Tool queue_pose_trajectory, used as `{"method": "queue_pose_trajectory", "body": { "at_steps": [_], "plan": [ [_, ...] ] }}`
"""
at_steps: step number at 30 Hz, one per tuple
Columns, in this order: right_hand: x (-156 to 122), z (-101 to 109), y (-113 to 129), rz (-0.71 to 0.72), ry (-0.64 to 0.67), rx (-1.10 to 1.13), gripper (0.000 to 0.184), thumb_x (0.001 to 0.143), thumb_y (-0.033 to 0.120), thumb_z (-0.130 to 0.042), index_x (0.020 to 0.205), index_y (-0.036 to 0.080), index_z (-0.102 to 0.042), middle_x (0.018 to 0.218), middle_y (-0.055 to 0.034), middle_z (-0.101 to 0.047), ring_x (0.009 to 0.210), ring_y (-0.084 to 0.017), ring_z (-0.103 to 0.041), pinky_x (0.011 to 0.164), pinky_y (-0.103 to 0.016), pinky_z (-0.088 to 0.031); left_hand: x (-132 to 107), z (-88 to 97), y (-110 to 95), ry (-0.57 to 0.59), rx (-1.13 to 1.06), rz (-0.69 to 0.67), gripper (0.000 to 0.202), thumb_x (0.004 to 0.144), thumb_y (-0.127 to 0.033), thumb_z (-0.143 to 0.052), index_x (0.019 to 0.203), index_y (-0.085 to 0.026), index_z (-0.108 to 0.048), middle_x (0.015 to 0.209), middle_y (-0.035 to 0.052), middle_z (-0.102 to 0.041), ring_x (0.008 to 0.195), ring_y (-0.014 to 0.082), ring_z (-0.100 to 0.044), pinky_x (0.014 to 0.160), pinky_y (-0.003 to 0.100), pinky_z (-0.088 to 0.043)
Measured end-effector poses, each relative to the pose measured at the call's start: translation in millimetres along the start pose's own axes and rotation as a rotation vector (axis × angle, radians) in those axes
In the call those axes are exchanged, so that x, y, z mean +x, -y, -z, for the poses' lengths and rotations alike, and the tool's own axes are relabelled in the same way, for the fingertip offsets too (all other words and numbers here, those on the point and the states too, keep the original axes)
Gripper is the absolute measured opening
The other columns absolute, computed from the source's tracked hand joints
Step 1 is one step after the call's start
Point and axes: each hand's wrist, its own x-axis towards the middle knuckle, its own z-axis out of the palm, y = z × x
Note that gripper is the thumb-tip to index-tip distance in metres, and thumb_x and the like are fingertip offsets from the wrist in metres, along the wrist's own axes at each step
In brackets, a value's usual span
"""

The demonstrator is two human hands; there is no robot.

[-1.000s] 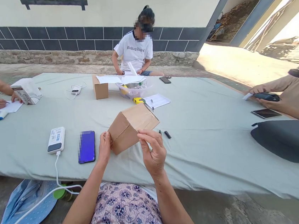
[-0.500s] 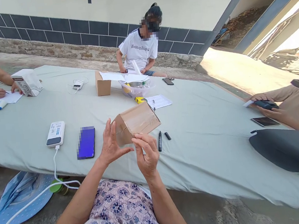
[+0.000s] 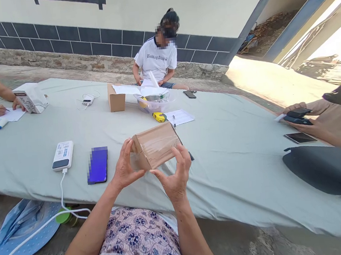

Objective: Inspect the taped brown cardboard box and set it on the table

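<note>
A brown cardboard box with clear tape along its side is held tilted above the table in front of me. My left hand grips its left end, fingers at the upper corner and thumb along the lower edge. Around the lower right part of the box is my right hand, with its thumb at the bottom edge and fingertips on the taped face. A small piece of a black marker cap shows beside the right fingers; the marker itself is largely hidden by the hand and box.
Left of my hands lie a phone and a white power bank with a cable. Beyond the box are a yellow tape measure, a paper sheet, a plastic basket and another carton. Other people sit around the table.
My right hand has gone from pinching the box's lower corner to spreading its fingers over the right side. The box has turned slightly and come lower, now covering most of the marker.
</note>
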Motion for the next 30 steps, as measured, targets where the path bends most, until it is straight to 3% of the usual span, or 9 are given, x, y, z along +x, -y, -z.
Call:
{"method": "queue_pose_trajectory", "body": {
  "at_steps": [3, 6, 9, 13, 16, 21, 30],
  "plan": [
    [-1, 6, -11, -0.086, 0.048, 0.004, 0.098, 0.08, 0.069, -0.07, 0.156, 0.023, -0.03, 0.16, -0.0245, -0.034, 0.152, -0.042, -0.031, 0.115, -0.069, -0.036, -1, 4.0, 2, 0.033, -0.072, -0.03, 0.111, 0.073, -0.025, -0.08, 0.162, -0.031, -0.014, 0.169, 0.0174, -0.024, 0.157, 0.0379, -0.023, 0.12, 0.055, -0.038],
    [-3, 11, -21, -0.215, 0.017, 0.065, 0.1, 0.078, 0.069, -0.072, 0.156, 0.023, -0.031, 0.16, -0.0239, -0.035, 0.151, -0.04, -0.035, 0.116, -0.065, -0.037, -2, 10.5, 3, 0.068, -0.191, 0.022, 0.112, 0.071, -0.029, -0.082, 0.162, -0.033, -0.016, 0.169, 0.0158, -0.025, 0.156, 0.0382, -0.026, 0.118, 0.054, -0.041],
    [-5, 14, -28, -0.398, -0.003, 0.226, 0.088, 0.079, 0.063, -0.075, 0.151, 0.022, -0.042, 0.151, -0.0207, -0.051, 0.14, -0.035, -0.051, 0.113, -0.056, -0.045, -2, 21.0, 0, 0.145, -0.308, 0.158, 0.112, 0.071, -0.033, -0.084, 0.162, -0.034, -0.019, 0.17, 0.0138, -0.024, 0.156, 0.0379, -0.027, 0.116, 0.051, -0.044],
    [-4, 16, -28, -0.555, -0.001, 0.413, 0.056, 0.087, 0.054, -0.07, 0.13, 0.02, -0.064, 0.128, -0.0152, -0.07, 0.116, -0.029, -0.068, 0.098, -0.045, -0.056, 1, 32.1, -5, 0.204, -0.433, 0.292, 0.104, 0.074, -0.039, -0.081, 0.162, -0.034, -0.025, 0.169, 0.0115, -0.029, 0.154, 0.0372, -0.03, 0.116, 0.049, -0.044],
    [0, 18, -22, -0.548, 0.005, 0.447, 0.04, 0.091, 0.05, -0.064, 0.118, 0.021, -0.071, 0.114, -0.0113, -0.076, 0.104, -0.025, -0.071, 0.089, -0.04, -0.058, 3, 32.1, -8, 0.164, -0.488, 0.358, 0.088, 0.082, -0.047, -0.073, 0.159, -0.03, -0.035, 0.166, 0.0119, -0.035, 0.152, 0.0358, -0.035, 0.115, 0.047, -0.045],
    [1, 17, -17, -0.529, 0.011, 0.488, 0.034, 0.091, 0.046, -0.065, 0.114, 0.022, -0.072, 0.108, -0.0087, -0.076, 0.094, -0.021, -0.071, 0.081, -0.035, -0.058, 5, 26.3, -14, 0.023, -0.519, 0.443, 0.074, 0.088, -0.06, -0.063, 0.152, -0.028, -0.045, 0.157, 0.0129, -0.045, 0.147, 0.0343, -0.04, 0.111, 0.043, -0.048],
    [-6, 3, -13, -0.479, 0.087, 0.507, 0.038, 0.093, 0.042, -0.064, 0.128, 0.025, -0.067, 0.124, -0.0113, -0.068, 0.101, -0.02, -0.068, 0.076, -0.031, -0.059, 12, 18.8, -27, -0.092, -0.518, 0.497, 0.065, 0.097, -0.066, -0.043, 0.144, -0.023, -0.055, 0.152, 0.0105, -0.054, 0.149, 0.029, -0.039, 0.124, 0.043, -0.031]
  ]
}}
